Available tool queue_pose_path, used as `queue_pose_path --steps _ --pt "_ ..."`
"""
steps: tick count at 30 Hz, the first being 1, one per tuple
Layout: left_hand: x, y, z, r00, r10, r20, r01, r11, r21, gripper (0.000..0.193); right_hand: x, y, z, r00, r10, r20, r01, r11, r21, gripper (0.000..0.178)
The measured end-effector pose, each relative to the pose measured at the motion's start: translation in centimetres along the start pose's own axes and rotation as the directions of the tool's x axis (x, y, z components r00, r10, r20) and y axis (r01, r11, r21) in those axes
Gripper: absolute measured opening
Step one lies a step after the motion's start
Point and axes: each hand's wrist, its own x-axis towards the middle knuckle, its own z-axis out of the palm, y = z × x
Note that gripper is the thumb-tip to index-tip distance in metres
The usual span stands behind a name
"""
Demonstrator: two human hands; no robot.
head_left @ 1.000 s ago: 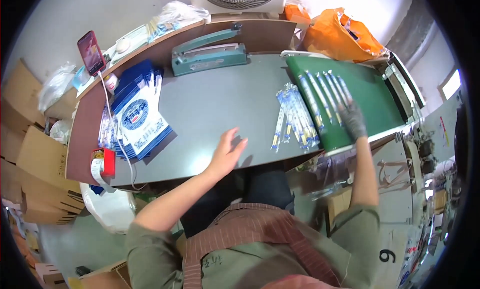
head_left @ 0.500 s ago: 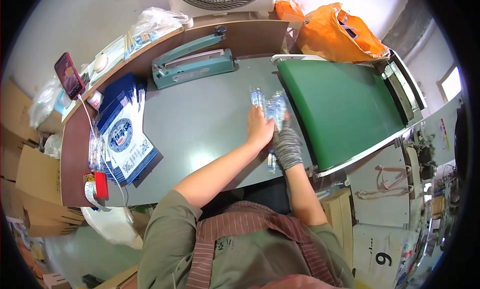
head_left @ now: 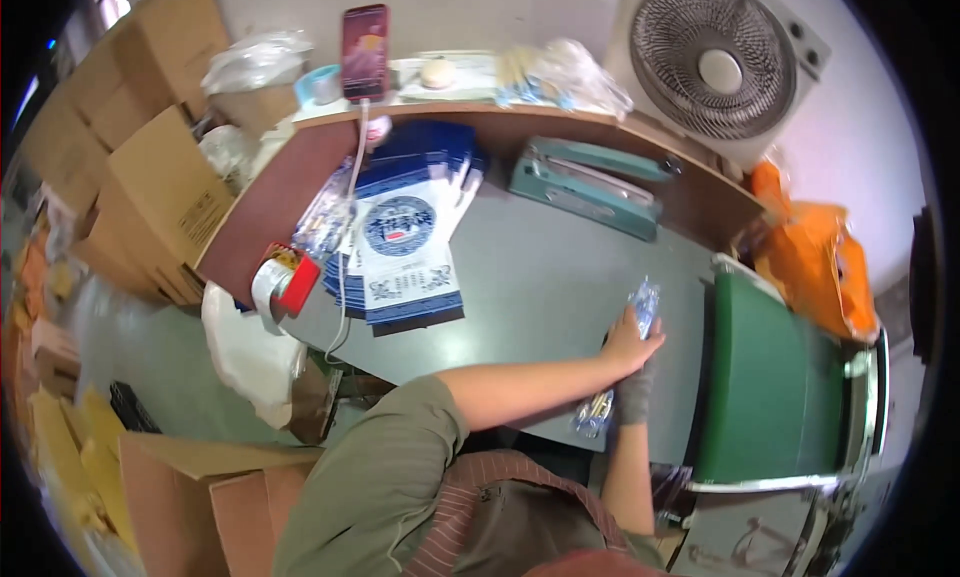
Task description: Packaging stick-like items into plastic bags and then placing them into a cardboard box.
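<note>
At the right part of the grey table, my left hand [head_left: 630, 347] is closed round slim clear-and-blue plastic packets [head_left: 645, 299], whose far ends stick out past the fingers. My right hand [head_left: 634, 389], in a grey striped knit glove, lies just under and nearer than the left. It is pressed against the same packets, its fingers mostly hidden by the left hand. Several more such packets [head_left: 594, 413] lie by the table's near edge, left of the glove. Motion blur hides how many packets are held.
Blue-and-white printed bags [head_left: 405, 239] lie stacked at left, beside more clear packets [head_left: 325, 212]. A green heat sealer [head_left: 585, 189] stands at the back. Right of my hands is a green conveyor belt [head_left: 770, 377]. A red tape dispenser [head_left: 296, 285] and a corded phone [head_left: 365, 52] are at left.
The view has swung left, so the table and hands sit farther right in the picture. My left hand has shifted over the gloved right hand, covering more of the packets.
</note>
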Motion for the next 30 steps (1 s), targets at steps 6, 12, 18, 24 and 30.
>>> queue_pose_path --steps 6,12,18,24,30 --pt "-5.7 4.4 -6.9 0.988 -0.072 -0.133 0.069 0.997 -0.027 0.094 -2.6 -4.5 7.4 0.998 0.041 0.052 -0.027 0.968 -0.25 0.043" --pt "-7.1 11.1 -13.3 0.667 0.734 -0.129 -0.735 0.677 0.045 0.113 -5.6 -14.2 17.4 0.971 -0.084 0.222 0.077 0.996 0.04 0.07" --pt "-5.9 4.5 -13.9 0.766 0.629 0.134 -0.633 0.774 -0.015 0.117 -5.1 -12.5 14.2 0.879 -0.181 0.44 0.297 0.931 -0.211 0.114" --pt "-10.5 3.7 -14.4 0.894 0.244 0.376 -0.22 0.97 -0.106 0.081 -9.3 -11.5 15.8 0.97 0.02 0.242 0.075 0.923 -0.378 0.101" --pt "-17.6 1.0 -15.0 0.716 0.012 0.698 0.448 0.759 -0.473 0.047 -8.8 -11.2 14.7 0.929 0.216 0.299 -0.109 0.936 -0.336 0.042"
